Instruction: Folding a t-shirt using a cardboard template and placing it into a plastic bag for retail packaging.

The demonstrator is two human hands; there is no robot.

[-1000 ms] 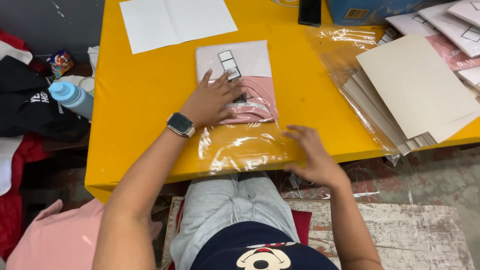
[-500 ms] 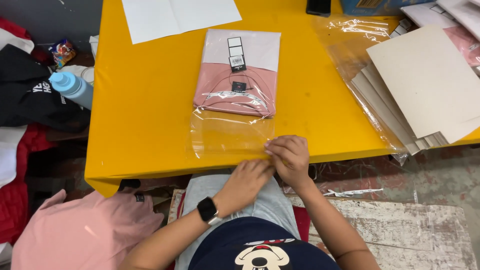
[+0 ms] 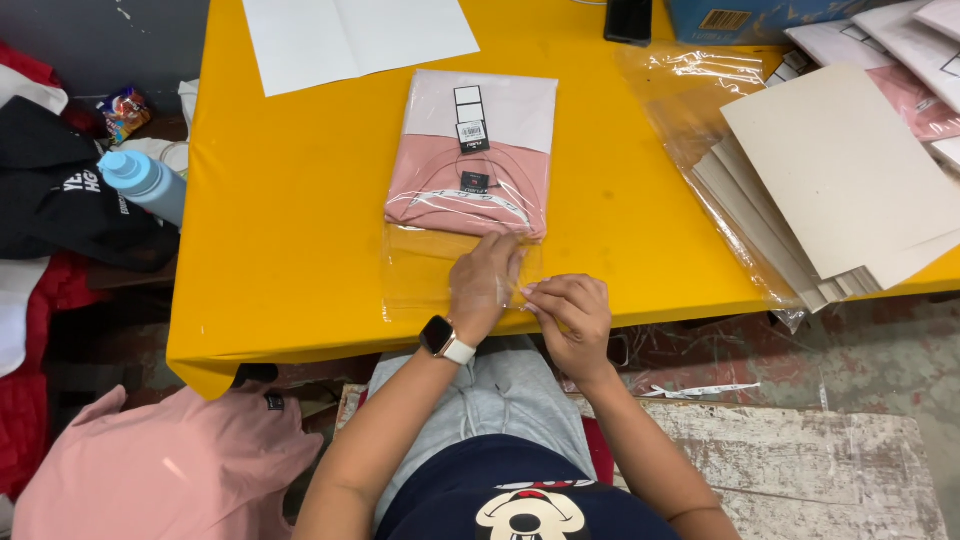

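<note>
Left hand (image 3: 484, 283) now flat on bag flap (image 3: 430, 275)

A bagged folded shirt (image 3: 468, 160) lies mid-tabletop (image 3: 290, 200). Paper sheets (image 3: 355, 38) lie behind it, stacked cardboard (image 3: 840, 185) to its right, a water bottle (image 3: 145, 185) off the tabletop's left edge.

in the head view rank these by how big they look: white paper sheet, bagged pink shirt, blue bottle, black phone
1. White paper sheet, though cut off by the top edge
2. Bagged pink shirt, close to the sheet, so unsure
3. Blue bottle
4. Black phone, only partly in view
</note>
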